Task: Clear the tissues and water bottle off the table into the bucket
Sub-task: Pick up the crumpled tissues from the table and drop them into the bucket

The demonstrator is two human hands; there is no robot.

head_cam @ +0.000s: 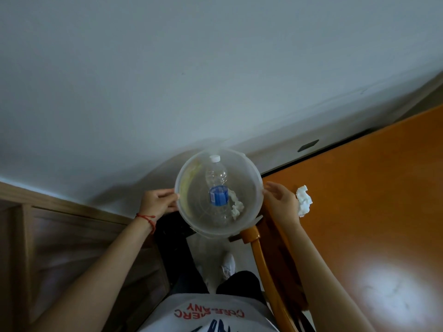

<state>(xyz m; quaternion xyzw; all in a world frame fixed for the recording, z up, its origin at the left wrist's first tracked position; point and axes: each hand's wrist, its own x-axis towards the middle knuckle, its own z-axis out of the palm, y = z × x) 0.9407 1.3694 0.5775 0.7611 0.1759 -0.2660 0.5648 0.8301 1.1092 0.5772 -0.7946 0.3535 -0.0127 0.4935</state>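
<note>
A translucent round bucket [257, 185] hangs in front of me beside the orange table's left edge. Inside it lies a clear water bottle [217, 188] with a white cap and blue label, and a crumpled white tissue [236, 207] rests against the bottle's right side. My left hand [157, 202] grips the bucket's left rim. My right hand [280, 200] is at the right rim with its fingers apart, touching the wall. Another crumpled white tissue [304, 200] lies on the table [371, 200] just right of my right hand.
An orange wooden chair back [254, 238] stands under the bucket against the table edge. A wooden cabinet or rail [60, 236] runs along the left. A grey-white wall fills the upper view. My white shoe [229, 263] shows on the floor below.
</note>
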